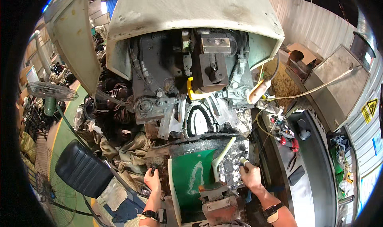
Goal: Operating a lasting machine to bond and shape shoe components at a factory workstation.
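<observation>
Dark knob point(153, 168) sits on the front of the machine point(195, 7), left of a green panel point(187, 173), with the left hand point(152, 181) closed on it by the fingertips. Right of that panel, the right hand point(251, 176) curls its fingers at a pale stubby piece point(243, 160) — whether it grips the piece, I cannot tell. Ahead, between metal plates, lies a white-faced arched form point(198, 122) below a yellow bar point(195, 93). On the worktop point(301, 201) at right — a red-handled tool point(286, 142).
</observation>
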`<move>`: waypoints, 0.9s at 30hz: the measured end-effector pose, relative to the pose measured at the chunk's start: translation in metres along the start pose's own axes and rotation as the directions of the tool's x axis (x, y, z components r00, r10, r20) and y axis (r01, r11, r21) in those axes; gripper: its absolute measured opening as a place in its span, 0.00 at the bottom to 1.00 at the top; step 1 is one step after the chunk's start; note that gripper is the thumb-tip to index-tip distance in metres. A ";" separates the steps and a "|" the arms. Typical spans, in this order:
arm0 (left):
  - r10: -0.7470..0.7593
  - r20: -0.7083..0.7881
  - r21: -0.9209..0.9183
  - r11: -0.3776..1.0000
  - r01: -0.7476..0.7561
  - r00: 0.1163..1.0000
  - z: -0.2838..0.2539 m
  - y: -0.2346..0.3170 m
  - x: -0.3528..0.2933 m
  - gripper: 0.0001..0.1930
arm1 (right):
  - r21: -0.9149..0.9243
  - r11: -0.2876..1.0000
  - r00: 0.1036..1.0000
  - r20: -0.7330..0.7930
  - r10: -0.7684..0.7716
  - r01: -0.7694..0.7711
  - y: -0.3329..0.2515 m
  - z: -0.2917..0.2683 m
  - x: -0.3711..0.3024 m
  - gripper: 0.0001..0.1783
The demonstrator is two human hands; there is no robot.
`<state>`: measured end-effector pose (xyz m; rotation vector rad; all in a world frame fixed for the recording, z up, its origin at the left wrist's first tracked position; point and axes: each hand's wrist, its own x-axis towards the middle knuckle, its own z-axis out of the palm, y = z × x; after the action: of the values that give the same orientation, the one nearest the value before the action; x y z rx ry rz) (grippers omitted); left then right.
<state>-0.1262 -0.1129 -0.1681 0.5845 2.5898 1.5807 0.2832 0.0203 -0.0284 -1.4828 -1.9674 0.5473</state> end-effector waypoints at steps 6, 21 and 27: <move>-0.036 0.106 -0.021 0.999 0.038 0.994 -0.008 -0.015 0.011 0.17 | -0.025 0.999 0.999 0.006 0.037 -0.037 0.003 0.000 -0.001 0.12; -0.016 0.276 0.177 0.984 -0.034 0.961 -0.030 0.011 0.010 0.16 | 0.038 0.995 0.990 0.108 0.087 -0.091 -0.012 0.000 -0.002 0.17; 0.230 0.297 0.459 0.816 -0.350 0.927 -0.035 0.003 0.013 0.16 | 0.058 0.996 0.994 0.092 0.066 -0.071 -0.009 0.004 -0.002 0.17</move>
<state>-0.1454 -0.1368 -0.1470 1.1770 2.8224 0.7803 0.2745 0.0158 -0.0259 -1.5163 -1.9553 0.7090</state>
